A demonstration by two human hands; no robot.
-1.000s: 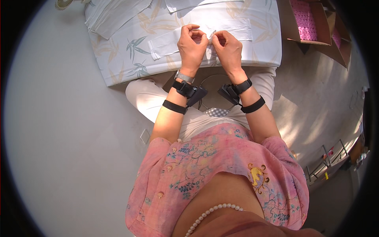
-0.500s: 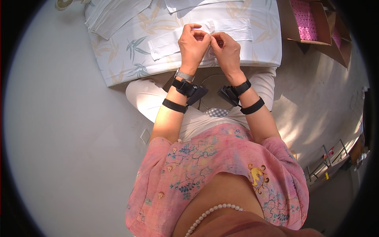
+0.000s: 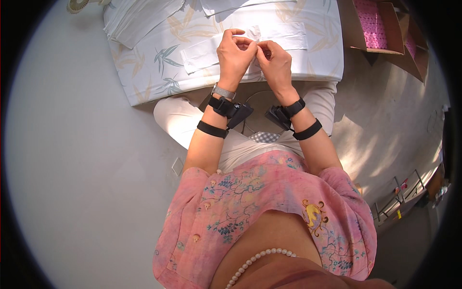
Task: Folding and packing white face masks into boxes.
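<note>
A long white strip of thin, folded paper or cloth lies across the near side of the table, drawn together and creased at its middle. My left hand and my right hand meet over that gathered middle. Thumb and forefinger of each are pinched, with the fingertips almost touching. The other fingers of the left are curled loosely above the strip. What exactly sits between the fingertips is too small to make out, though the strip's gathered part appears there.
The table has a white cover with leaf prints. A pile of white sheets rests at its far left, and another white piece at the far edge. On the right stand open cardboard boxes holding pink round pieces.
My right hand has shifted very slightly to the left and down. The left keeps its place, and the strip lies as before.
</note>
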